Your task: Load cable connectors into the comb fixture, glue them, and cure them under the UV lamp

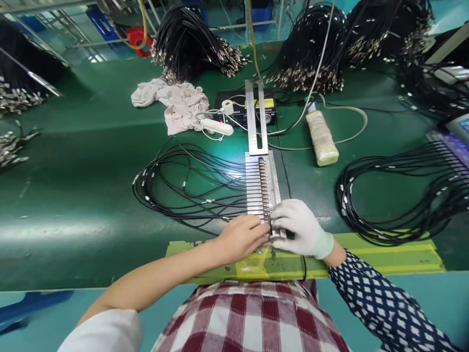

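Observation:
A slotted metal fixture [252, 183] lies on the green bench in front of me, with a row of metal cable connectors [263, 183] along it. From its left side the black cables [161, 208] loop out over the bench. My left hand [244, 237], bare, is closed at the fixture's near end, its fingertips pinched on what looks like a black cable's end. My right hand [302, 227], in a white glove, curls its fingers against the fixture's right edge, touching the same spot. What the gloved fingertips hold is hidden.
A slotted metal plate [252, 117] adjoins the fixture's far end, before a black control box [234, 117]. Left of it lie a crumpled cloth [183, 102] and a white handheld piece [218, 127]. A wrapped bottle [322, 139] and looped cables [366, 205] are right; cable bundles [190, 39] stand behind.

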{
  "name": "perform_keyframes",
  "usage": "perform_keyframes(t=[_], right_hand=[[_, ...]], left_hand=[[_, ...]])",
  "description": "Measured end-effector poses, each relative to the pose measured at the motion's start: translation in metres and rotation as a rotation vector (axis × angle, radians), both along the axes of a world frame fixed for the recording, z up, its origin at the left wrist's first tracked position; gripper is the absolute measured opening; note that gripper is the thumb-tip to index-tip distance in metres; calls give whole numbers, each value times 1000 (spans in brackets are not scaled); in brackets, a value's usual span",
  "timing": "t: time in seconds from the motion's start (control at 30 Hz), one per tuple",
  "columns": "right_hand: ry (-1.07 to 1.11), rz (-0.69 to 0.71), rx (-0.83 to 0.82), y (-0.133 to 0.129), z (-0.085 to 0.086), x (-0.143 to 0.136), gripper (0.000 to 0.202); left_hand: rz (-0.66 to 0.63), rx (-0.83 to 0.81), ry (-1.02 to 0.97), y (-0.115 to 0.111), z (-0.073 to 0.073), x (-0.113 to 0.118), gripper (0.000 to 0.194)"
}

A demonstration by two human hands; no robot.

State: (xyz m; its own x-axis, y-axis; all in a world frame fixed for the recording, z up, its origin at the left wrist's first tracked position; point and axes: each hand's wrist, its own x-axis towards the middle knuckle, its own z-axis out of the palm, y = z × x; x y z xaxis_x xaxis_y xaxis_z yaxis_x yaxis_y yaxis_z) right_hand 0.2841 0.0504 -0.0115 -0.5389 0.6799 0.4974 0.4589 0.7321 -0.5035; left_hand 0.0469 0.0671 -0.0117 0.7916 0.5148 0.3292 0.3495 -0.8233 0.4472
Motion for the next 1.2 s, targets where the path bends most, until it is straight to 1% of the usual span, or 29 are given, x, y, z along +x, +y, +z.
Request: perform_keyframes(t=[0.07,0.13,0.2,0.3,0.37,0.4,0.47,0.53,0.63,0.7,0.8,0.87,1.0,1.1,1.2], right_hand=[[-27,41,3,0,0,-7,20],[-37,66,-11,0,0,-10,12],[-40,84,-26,0,-1,-11,10],[-42,88,-51,1,-2,-10,10],[-21,72,-74,3,-2,-9,15],[-5,50,-86,3,-2,-9,16],[32,-18,-101,4,-2,-6,13],[61,-105,-103,5,-3,-3,6],[111,-231,-108,4,-6,2,7],[138,-288,-140,5,-8,4,7],[171,-326,-196,6,-10,5,7],[192,-341,-217,8,-9,5,7],[216,-348,-243,8,-8,5,8],[218,-342,-257,8,-8,6,7],[223,-342,-279,8,-9,6,7]], left_hand=[[19,64,20,1,-1,-1,19],[62,99,38,2,-3,-10,18],[115,113,58,2,-4,-29,13],[189,85,63,1,-5,-67,5],[252,123,101,-1,-5,-85,9],[276,152,122,-3,-5,-90,12],[269,194,142,-5,-6,-89,19],[196,201,131,-5,-10,-81,24],[78,166,128,-2,-17,-70,18],[49,129,77,0,-21,-67,16],[48,102,-87,0,-24,-63,25],[52,114,-148,0,-24,-57,29],[39,136,-67,3,-22,-46,26],[2,138,4,7,-20,-44,30],[-24,175,15,10,-17,-41,29]])
